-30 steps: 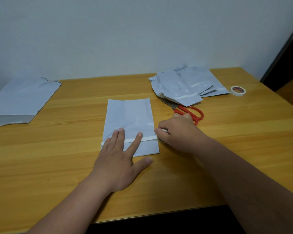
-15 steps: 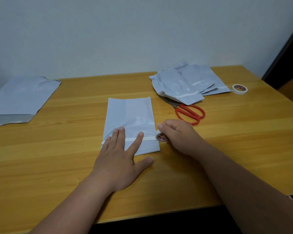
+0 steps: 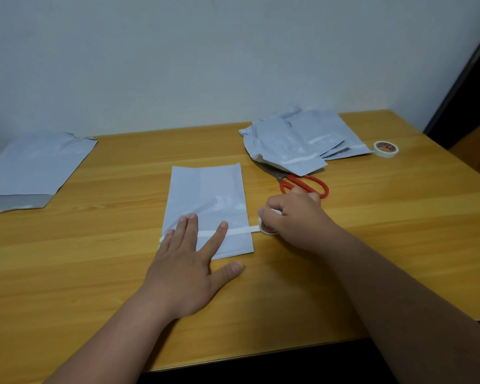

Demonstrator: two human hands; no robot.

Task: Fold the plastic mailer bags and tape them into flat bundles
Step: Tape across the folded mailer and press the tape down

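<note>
At the surface's (image 3: pixel 67 273) far left edge lies one stack of unfolded mailer bags (image 3: pixel 34 164), running out of view to the left, with bare wood between it and the middle. One folded mailer bag (image 3: pixel 205 200) lies flat at the middle of the surface, well back from the near edge, with one strip of white tape (image 3: pixel 239 231) across its near part. The left hand (image 3: pixel 189 267) lies flat on the bag's near left corner, fingers straight and spread, pressing bag and tape down, the thumb out on the wood. Just off the bag's right edge the right hand (image 3: pixel 291 217) curls its fingers round one tape roll (image 3: pixel 268 227), which the strip joins. One pair of red-handled scissors (image 3: pixel 302 184) lies just behind that hand, its blades under a pile of taped bundles (image 3: pixel 302 142) near the far right corner; their number cannot be told. A second tape roll (image 3: pixel 386 148) sits beside the pile, near the right edge.
</note>
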